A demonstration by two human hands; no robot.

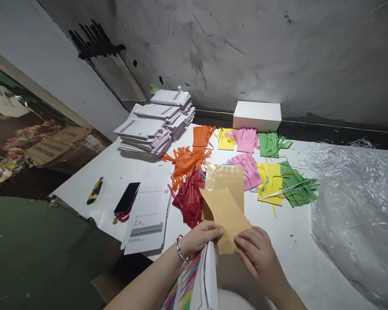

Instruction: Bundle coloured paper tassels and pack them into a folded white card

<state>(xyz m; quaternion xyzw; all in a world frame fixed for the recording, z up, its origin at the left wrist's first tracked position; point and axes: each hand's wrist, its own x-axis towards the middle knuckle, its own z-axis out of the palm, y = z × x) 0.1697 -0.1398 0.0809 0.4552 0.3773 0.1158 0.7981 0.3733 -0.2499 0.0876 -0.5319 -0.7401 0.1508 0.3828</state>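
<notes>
A tan paper sheet [227, 215] is held up in front of me, slightly curved. My left hand [203, 234], with a silver bracelet at the wrist, pinches its lower left edge. On the other side, my right hand [255, 249] grips the sheet's right edge between thumb and fingers. Below my left hand stands a white cardboard form [207, 282] with rainbow-coloured strips [189, 282] along its side; whether that hand also touches it I cannot tell. Behind the held sheet lies another tan sheet [228, 176] with a shiny upper edge.
Fringed paper bundles surround the sheets: dark red [190, 198], orange [187, 161], pink [247, 170], yellow [270, 183] and green [297, 187]. At left are stacked white cards [144, 129], a phone [127, 198] and a yellow-black cutter [95, 190]. Clear plastic [352, 211] covers the right side.
</notes>
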